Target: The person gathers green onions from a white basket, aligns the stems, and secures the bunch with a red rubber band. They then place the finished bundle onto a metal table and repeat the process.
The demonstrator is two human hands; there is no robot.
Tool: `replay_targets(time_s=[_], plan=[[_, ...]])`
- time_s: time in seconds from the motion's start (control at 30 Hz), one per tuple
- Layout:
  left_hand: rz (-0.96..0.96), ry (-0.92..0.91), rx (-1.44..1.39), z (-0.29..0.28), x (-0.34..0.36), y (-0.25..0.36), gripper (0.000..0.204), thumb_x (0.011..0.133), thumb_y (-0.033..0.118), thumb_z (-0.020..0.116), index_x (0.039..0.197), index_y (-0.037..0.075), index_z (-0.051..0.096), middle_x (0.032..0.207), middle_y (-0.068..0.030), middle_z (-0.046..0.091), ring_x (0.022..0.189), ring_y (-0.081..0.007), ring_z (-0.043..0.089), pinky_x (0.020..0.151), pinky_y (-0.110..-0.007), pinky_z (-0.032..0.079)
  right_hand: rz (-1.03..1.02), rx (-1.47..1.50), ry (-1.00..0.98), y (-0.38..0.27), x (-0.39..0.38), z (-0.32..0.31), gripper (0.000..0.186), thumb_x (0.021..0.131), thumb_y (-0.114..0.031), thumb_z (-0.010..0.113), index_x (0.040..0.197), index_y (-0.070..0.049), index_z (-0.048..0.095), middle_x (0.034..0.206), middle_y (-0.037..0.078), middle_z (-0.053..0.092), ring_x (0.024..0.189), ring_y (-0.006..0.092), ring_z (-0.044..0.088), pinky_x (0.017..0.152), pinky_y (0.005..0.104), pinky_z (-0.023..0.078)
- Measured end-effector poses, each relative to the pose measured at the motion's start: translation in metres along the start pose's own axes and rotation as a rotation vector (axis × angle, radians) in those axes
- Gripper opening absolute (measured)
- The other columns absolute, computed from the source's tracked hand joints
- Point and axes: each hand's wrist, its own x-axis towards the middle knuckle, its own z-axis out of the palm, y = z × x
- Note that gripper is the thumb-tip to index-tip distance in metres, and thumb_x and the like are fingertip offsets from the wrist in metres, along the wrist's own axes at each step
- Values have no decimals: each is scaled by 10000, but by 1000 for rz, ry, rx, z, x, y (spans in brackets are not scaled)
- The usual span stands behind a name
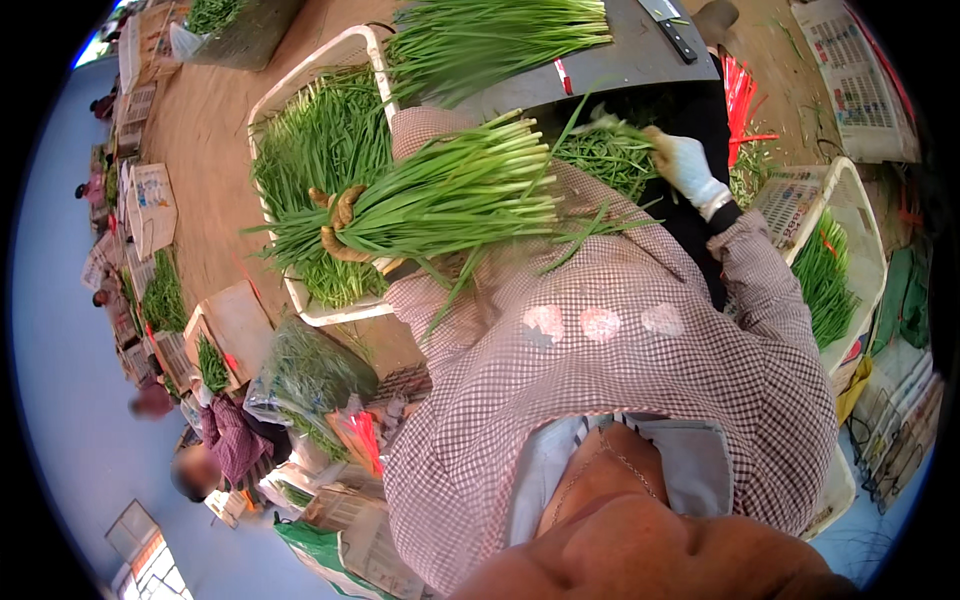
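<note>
My left hand (340, 220) grips a large bunch of green chives (450, 180) with pale stem ends pointing right, its soiled fingers wrapped round the leafy part above a white basket (302, 312) full of chives. My gloved right hand (680, 170), fingertips stained, pinches some small pale-green stems or leaves (630, 135) over loose trimmings (600, 160) on my dark-clad lap. A few loose leaves hang across my checked smock (630, 340).
A grey board (650, 55) at the top bears more chives (500, 30) and a black-handled knife (675, 35). Red ties (735, 100) and another chive basket (870, 260) are at right. Several co-workers, one in purple (230, 440), sit among crates (150, 210) at left.
</note>
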Motion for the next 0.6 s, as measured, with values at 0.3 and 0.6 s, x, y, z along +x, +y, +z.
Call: replay_targets(time_s=[0.3, 0.6], plan=[[-131, 7, -91, 19, 15, -20, 586, 877, 131, 594, 1403, -48, 407, 742, 10, 512, 731, -166, 534, 951, -410, 451, -586, 433, -78, -158, 91, -29, 522, 722, -16, 693, 1229, -129, 646, 1013, 104, 638, 856, 328, 652, 723, 349, 538], [-49, 8, 316, 27, -1, -9, 609, 870, 223, 600, 1411, 13, 412, 970, -33, 653, 1046, -174, 617, 1142, -495, 349, -175, 1603, -109, -135, 92, -22, 235, 988, -261, 595, 1131, -75, 581, 1178, 97, 635, 1031, 215, 652, 971, 350, 505]])
